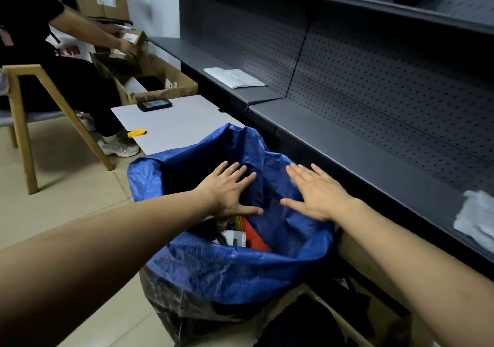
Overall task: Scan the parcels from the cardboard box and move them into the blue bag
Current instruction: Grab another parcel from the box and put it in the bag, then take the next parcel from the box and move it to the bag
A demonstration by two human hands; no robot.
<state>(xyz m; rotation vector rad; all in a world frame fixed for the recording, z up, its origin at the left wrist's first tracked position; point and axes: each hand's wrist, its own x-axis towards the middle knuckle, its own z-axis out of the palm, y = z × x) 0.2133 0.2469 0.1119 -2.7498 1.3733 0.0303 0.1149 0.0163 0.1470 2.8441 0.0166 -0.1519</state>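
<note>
The left hand (230,189) and right hand (315,193) lie flat over the blue bag (227,272), at 9 and 3 o'clock of its mouth, fingers (232,170) spread, released, holding nothing. Parcels (235,237) lie inside; the cardboard box (171,79) sits at 11 o'clock. Best to press the folded rim outward so the mouth is wide.

Blue bag (219,272), grey perforated shelving (374,84), brown cardboard box (171,90), yellow tool (136,133).

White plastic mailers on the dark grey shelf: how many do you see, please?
2: flat mailer on the far section, blurred mailer at the right edge; others may be hidden.
</note>
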